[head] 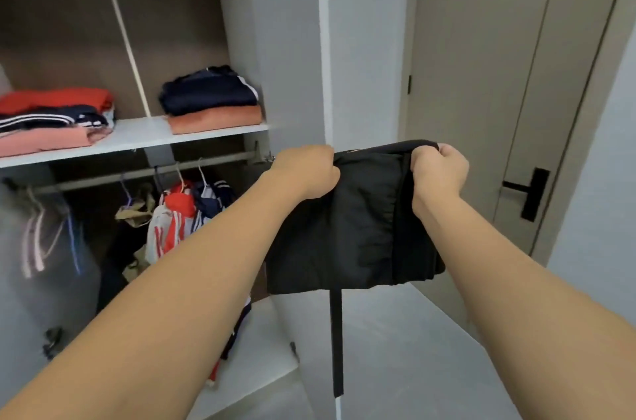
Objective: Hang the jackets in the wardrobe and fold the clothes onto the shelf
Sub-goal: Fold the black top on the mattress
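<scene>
Both hands hold a folded black garment (347,223) up in the air in front of the wardrobe's right side panel (296,41); the left hand (306,171) is curled tight round its upper left corner and the right hand (438,175) is curled round its upper right corner, so the cloth hangs flat between them; a black strap (336,344) dangles straight down from its lower edge.

Much of the task looks done, judging by how things lie; on the shelf (137,137) a folded pile of red, striped navy and pink clothes (55,120) sits at the left end, and a second pile, navy over orange (211,99), sits at the right end by the front edge, touching or just beside the panel; under the shelf, on the rail (137,173), several jackets (182,213) already hang, red, white and navy among them, with more blurred ones further left.

What seems left is this black piece; it appears folded already and is not yet on the shelf, being held lower than the shelf and to the right of it; whether more clothes wait out of view cannot be told.
</scene>
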### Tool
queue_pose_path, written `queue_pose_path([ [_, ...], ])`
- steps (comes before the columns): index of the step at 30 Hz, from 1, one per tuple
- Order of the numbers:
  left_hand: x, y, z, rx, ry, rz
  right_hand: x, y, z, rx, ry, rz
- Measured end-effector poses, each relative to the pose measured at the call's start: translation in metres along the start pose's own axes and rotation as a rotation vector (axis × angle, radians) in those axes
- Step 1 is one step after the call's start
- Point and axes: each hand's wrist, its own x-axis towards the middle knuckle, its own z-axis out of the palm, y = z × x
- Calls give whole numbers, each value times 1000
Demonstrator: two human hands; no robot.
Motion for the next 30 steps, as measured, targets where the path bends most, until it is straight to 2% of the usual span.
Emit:
queue_pose_path([
  [6,-53,-72,-51,126,168,-246,-52,-14,77,-22,-240,-85],
  [12,-92,-149,-74,210,275,-449,-99,-14,155,-102,-510,-340],
  [16,-102,-205,-79,349,388,-516,-116,-3,215,-99,-643,-445],
  [18,-99,-234,-82,420,397,-557,-123,3,251,-56,-665,-398],
  [22,-82,-300,-98,469,434,-629,-134,8,331,137,-691,-153],
  [27,-51,-381,-134,480,488,-586,-135,-8,425,291,-710,12],
  [30,-30,-423,-160,468,417,-634,-128,-18,474,362,-676,100],
])
